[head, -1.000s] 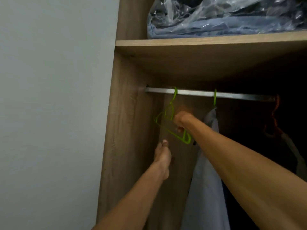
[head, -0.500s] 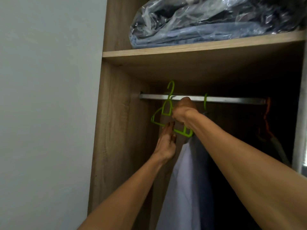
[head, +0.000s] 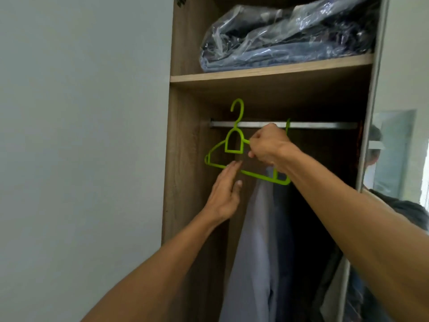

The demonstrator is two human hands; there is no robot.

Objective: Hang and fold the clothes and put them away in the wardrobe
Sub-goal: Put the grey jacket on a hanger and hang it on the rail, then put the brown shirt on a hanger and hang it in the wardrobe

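Note:
My right hand [head: 267, 147] grips an empty lime-green plastic hanger [head: 234, 145] by its right shoulder. The hanger's hook is lifted clear above the metal wardrobe rail [head: 325, 125]. My left hand [head: 224, 194] is open just below the hanger, fingertips near its bottom bar; whether they touch it I cannot tell. A pale blue shirt [head: 253, 263] hangs from a second green hanger [head: 287, 126] on the rail, partly behind my right wrist.
A wooden shelf [head: 267, 72] above the rail carries folded clothes in a clear plastic bag [head: 285, 36]. Dark garments [head: 308, 252] hang further right. The wardrobe's left side panel [head: 183, 182] meets a plain wall [head: 81, 159]. A mirrored door [head: 394, 154] stands at right.
The green hanger has come up off the rail in my right hand. My left hand has risen to just under it. The camera has drawn back and tilted.

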